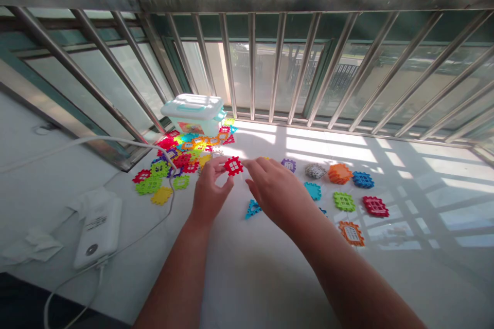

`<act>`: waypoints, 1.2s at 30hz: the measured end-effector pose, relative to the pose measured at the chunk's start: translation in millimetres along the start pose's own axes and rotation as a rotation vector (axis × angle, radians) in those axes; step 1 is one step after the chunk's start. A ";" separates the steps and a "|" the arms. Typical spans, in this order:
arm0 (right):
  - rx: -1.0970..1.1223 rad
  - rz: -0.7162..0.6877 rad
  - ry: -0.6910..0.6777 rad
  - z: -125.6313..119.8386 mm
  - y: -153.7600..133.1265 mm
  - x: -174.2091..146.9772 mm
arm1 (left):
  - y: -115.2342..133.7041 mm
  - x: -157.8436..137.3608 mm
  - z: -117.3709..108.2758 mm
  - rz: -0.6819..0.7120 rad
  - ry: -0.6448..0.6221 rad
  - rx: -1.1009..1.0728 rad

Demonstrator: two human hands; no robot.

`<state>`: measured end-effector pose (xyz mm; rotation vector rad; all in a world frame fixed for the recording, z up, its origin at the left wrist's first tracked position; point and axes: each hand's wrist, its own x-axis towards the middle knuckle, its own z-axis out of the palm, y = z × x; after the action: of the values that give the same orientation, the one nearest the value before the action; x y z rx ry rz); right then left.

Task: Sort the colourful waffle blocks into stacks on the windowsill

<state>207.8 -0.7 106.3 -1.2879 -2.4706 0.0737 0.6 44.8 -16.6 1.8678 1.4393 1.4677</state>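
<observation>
A small red square building piece (pixel 233 166) with notched edges and a window pattern is held up between the thumb and fingers of my left hand (pixel 211 185). Beside its right edge is my right hand (pixel 276 187), fingers stretched toward the piece and thumb a little apart; I cannot tell whether a fingertip touches it. Nothing shows in the right hand. Below that hand lies a blue triangular piece (pixel 253 208), partly covered. A mixed pile of colourful pieces (pixel 185 159) spreads on the white surface behind and left of my left hand.
A lidded plastic box (pixel 195 113) stands behind the pile. To the right are orange (pixel 339 174), blue (pixel 363 180), green (pixel 344 201) and dark red (pixel 375 206) pieces. A white power bank (pixel 98 234) with a cable lies left. Metal bars (pixel 274 67) line the window.
</observation>
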 end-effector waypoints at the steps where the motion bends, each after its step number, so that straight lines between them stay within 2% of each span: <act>1: -0.003 0.024 -0.003 3.2 10.8 2.9 | 4.2 -1.4 3.5 0.025 -0.018 -0.057; 4: 0.010 -0.013 -0.043 16.0 30.8 6.4 | 14.5 -5.0 11.4 0.051 -0.108 -0.233; 9: -0.051 -0.021 -0.087 28.5 32.8 6.9 | 22.4 -8.4 16.8 -0.011 -0.181 -0.388; 14: -0.030 0.050 -0.133 10.1 33.7 4.7 | 24.7 -7.9 16.8 -0.106 -0.267 -0.420; 16: 0.006 0.089 -0.085 -4.6 43.6 -5.3 | 23.6 -6.5 14.8 -0.093 -0.246 -0.390; 19: 0.023 0.183 0.055 -28.8 74.4 -39.5 | 19.7 -4.3 10.7 -0.053 -0.160 -0.260; 23: -0.048 0.411 0.149 -48.5 138.4 -117.8 | 16.1 -3.2 7.7 0.065 -0.117 0.006; 27: -0.083 0.635 0.209 -40.6 199.7 -202.2 | 15.6 -3.6 10.2 0.198 -0.154 0.122; 29: -0.110 0.688 0.241 -31.5 220.4 -233.2 | 14.7 -3.8 11.3 0.218 -0.163 0.150; 32: -0.126 0.699 0.198 -23.8 237.2 -259.4 | 13.2 -3.9 11.1 0.205 -0.155 0.191; 36: -0.164 0.692 0.164 -28.3 241.7 -267.9 | 13.6 -3.7 10.8 0.185 -0.125 0.229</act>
<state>547.2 -77.7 7.0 -2.0700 -1.8255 -0.0625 16.8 39.1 -12.3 2.2425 1.4599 1.2817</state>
